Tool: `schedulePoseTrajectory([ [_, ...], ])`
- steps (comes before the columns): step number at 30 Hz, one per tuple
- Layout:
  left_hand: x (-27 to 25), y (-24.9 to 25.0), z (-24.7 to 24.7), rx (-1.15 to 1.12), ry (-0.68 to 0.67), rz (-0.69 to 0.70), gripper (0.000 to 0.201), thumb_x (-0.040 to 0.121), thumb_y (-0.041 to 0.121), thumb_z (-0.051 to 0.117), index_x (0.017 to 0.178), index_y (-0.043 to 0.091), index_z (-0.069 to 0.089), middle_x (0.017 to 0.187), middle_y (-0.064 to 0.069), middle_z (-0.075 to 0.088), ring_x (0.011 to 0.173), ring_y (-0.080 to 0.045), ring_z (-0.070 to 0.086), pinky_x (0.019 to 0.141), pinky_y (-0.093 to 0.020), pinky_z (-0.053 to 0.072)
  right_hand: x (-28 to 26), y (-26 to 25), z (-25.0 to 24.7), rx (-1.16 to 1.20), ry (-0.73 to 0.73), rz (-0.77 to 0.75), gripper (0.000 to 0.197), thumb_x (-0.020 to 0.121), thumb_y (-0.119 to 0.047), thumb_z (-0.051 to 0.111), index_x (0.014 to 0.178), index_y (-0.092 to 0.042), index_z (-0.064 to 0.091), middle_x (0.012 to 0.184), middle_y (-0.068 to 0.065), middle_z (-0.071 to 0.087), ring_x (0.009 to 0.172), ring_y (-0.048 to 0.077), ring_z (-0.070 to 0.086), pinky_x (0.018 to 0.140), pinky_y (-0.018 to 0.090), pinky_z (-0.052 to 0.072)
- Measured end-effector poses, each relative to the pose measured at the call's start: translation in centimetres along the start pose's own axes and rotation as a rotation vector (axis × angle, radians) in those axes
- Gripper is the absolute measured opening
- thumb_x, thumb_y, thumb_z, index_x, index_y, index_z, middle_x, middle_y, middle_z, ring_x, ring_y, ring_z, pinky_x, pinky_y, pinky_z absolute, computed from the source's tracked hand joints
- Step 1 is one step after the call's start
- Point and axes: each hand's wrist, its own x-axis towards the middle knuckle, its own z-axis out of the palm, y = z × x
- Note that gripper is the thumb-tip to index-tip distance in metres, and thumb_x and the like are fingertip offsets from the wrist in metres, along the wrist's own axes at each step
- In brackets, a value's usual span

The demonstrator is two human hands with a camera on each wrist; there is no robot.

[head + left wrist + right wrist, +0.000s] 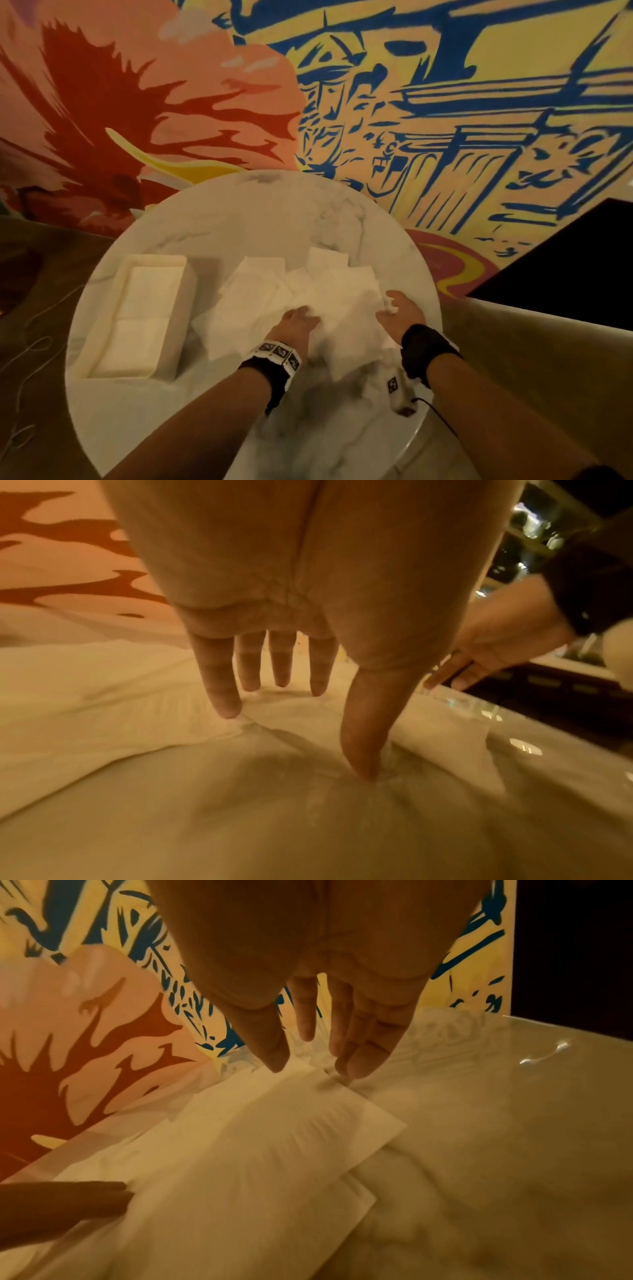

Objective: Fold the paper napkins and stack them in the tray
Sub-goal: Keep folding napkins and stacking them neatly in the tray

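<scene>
A loose pile of white paper napkins [267, 294] covers the middle of the round marble table [274, 219]. My left hand [299, 320] rests on the near napkin [171, 791], fingers straight, with the thumb [363, 750] and fingertips pressing the paper flat. Just to its right, my right hand [394, 306] hovers at that napkin's right corner [318, 1077]. Its thumb and straight fingers [359, 1058] are spread on either side of the corner, barely touching it. The cream tray [183, 308] stands at the left of the table with folded napkins [140, 308] stacked inside.
A painted mural wall [411, 102] rises just behind the table. A dark block [565, 270] and a beige surface [513, 359] lie to the right. Thin cable [30, 342] trails on the wooden floor at left. Bare marble shows at the table's near and far edges.
</scene>
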Motion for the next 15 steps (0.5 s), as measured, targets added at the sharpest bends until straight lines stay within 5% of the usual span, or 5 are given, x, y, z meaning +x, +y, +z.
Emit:
schedulePoseTrajectory([
  [10, 0.9, 0.5, 1.2, 0.031, 0.090, -0.053, 0.076, 0.084, 0.033, 0.073, 0.150, 0.035, 0.034, 0.159, 0.001, 0.017, 0.146, -0.028, 0.021, 0.118, -0.040, 0.030, 2.6, -0.2, -0.2, 0.001, -0.032, -0.019, 0.048, 0.093, -0.022, 0.062, 0.137, -0.016, 0.045, 0.130, 0.012, 0.060, 0.119, 0.032, 0.054, 0.097, 0.030, 0.041],
  [15, 1.3, 0.2, 1.4, 0.049, 0.084, -0.065, 0.076, 0.084, 0.027, 0.073, 0.149, 0.035, 0.034, 0.159, 0.001, 0.017, 0.144, -0.028, 0.022, 0.117, -0.041, 0.031, 3.1, 0.0, 0.3, 0.126, -0.002, -0.016, 0.031, 0.092, -0.016, 0.065, 0.122, -0.014, 0.055, 0.120, 0.011, 0.065, 0.101, 0.026, 0.058, 0.081, 0.020, 0.037],
])
